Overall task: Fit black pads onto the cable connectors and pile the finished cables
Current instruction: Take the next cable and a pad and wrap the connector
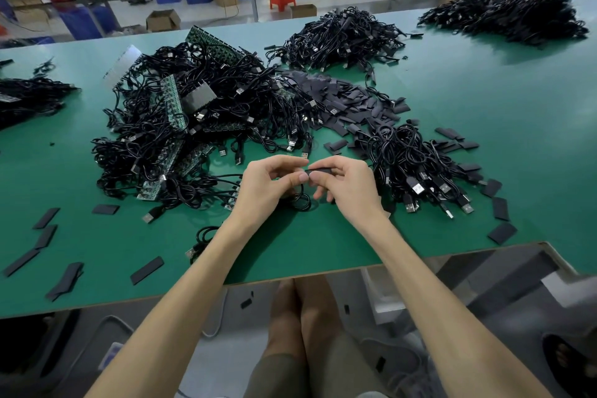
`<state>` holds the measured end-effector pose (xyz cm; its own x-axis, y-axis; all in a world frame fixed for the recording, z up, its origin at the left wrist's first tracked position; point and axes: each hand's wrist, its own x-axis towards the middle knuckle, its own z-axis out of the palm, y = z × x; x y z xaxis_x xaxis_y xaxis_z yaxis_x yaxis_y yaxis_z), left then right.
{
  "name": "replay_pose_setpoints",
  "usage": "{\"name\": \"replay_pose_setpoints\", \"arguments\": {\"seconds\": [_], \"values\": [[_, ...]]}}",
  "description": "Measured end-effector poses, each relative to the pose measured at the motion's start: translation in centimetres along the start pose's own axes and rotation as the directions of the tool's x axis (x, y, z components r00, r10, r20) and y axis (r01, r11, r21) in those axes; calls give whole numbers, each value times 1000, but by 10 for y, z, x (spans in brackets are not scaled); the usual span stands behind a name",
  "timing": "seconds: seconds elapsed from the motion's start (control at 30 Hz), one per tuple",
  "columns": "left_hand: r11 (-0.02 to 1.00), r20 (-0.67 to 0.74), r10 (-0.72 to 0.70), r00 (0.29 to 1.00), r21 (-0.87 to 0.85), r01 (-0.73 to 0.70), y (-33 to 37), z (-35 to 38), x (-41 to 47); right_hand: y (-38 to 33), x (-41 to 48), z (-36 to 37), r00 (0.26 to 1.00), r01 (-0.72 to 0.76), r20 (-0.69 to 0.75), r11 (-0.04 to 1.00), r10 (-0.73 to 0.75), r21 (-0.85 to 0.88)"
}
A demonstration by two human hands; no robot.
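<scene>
My left hand [269, 182] and my right hand [347, 184] meet over the green table [484, 100], fingertips nearly touching. Between thumb and forefinger my right hand pinches a flat black pad [319, 170]. My left hand pinches the end of a black cable [298, 200], whose coil hangs below both hands; its connector is hidden by the fingers. A tangle of cables with green circuit boards [193, 126] lies ahead to the left. A heap of black pads [349, 100] sits ahead in the middle. To the right lies a smaller cable pile [416, 168].
Loose pads [45, 236] are scattered at the near left and near right [500, 233]. More cable heaps lie at the far middle [342, 39], far right [504, 16] and left edge [29, 97]. The table's front edge [290, 279] runs just above my knees.
</scene>
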<state>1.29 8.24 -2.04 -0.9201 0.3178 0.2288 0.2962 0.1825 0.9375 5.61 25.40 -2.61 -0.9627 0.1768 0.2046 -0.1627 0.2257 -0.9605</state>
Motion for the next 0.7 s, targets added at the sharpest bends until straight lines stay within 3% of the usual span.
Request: {"name": "replay_pose_setpoints", "arguments": {"seconds": [0.13, 0.33, 0.5, 0.7], "values": [[997, 17, -9, 1000, -75, 10, -1, -1, 1, 1, 1, -1, 998, -10, -68, 999, 12, 36], [999, 1, -14, 1000, 46, 14, -3, 3, 3, 1, 1, -1, 994, -27, -106, 998, 33, 62], [999, 34, -40, 999, -36, 41, 0, 1, 0, 0, 1, 0, 995, -20, -100, 997, 28, 74], [999, 180, -43, 983, -14, 47, 4, 5, -3, 0, 2, 0, 991, -14, -135, 997, 24, 73]]}}
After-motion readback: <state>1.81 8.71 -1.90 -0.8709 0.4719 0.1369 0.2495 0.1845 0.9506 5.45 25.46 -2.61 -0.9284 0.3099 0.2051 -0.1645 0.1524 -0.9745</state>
